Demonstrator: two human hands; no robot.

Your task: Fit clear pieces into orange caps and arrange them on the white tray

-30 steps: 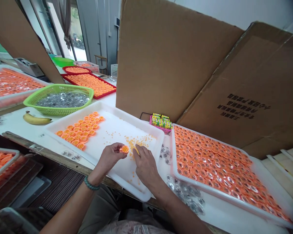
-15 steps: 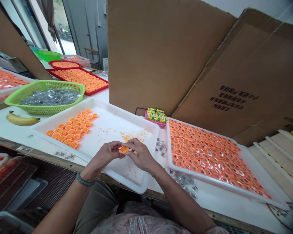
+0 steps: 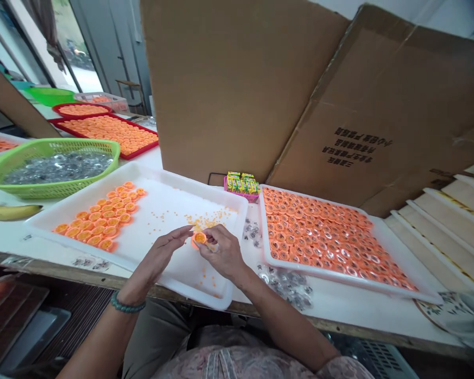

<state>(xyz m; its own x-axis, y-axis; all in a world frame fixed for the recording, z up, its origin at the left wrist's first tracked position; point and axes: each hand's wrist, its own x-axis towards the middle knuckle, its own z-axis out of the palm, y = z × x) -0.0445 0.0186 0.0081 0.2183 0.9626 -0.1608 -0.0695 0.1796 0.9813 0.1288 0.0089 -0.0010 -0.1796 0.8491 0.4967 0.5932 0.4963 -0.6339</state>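
Note:
Over the near part of a white tray (image 3: 150,179), my right hand (image 3: 220,252) pinches a small round orange cap (image 3: 199,238) filled with yellow beads. My left hand (image 3: 164,251) is beside it, fingers extended and loosening, fingertips just touching the cap's left side. Loose yellow beads (image 3: 205,220) lie scattered on the tray behind my hands. Rows of filled orange caps (image 3: 100,217) sit at the tray's left end.
To the right a white tray (image 3: 379,287) is packed with orange capped pieces. Clear plastic lids (image 3: 288,287) lie between trays. A green basket (image 3: 51,168), a banana (image 3: 8,211), red trays (image 3: 106,131), a pink box (image 3: 240,185) and cardboard walls (image 3: 237,84) surround the table.
The cap has passed from my left hand's grip to my right hand's pinch. My left fingers have opened. The camera view has swung to the right.

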